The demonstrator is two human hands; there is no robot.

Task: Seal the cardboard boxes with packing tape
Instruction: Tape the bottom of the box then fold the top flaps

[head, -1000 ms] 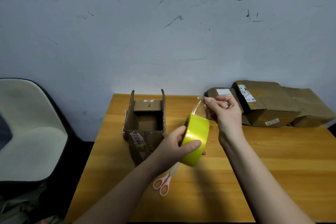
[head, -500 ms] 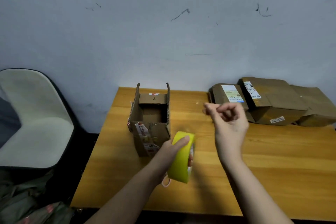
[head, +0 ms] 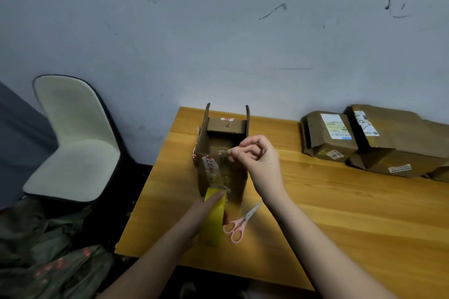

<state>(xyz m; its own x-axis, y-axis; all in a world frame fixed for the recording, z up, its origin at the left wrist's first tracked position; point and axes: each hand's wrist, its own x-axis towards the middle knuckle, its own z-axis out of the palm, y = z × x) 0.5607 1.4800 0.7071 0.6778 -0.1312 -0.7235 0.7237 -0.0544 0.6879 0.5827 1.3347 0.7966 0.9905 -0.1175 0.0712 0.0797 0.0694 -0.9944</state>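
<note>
An open cardboard box (head: 224, 126) stands on the wooden table (head: 340, 201), its two side flaps upright. My left hand (head: 206, 209) grips a yellow roll of packing tape (head: 213, 221) just in front of the box, near the table's front edge. My right hand (head: 255, 155) pinches the free end of the clear tape strip (head: 222, 172) over the box's front edge. The strip runs from the roll up across the box's front wall.
Pink-handled scissors (head: 239, 222) lie on the table right of the roll. Several closed cardboard parcels (head: 376, 143) are stacked at the table's back right by the wall. A white chair (head: 73, 143) stands to the left of the table.
My left hand lowered the roll toward the table in front of the box. My right hand moved left with the tape end to the box's open top. The strip has lengthened.
</note>
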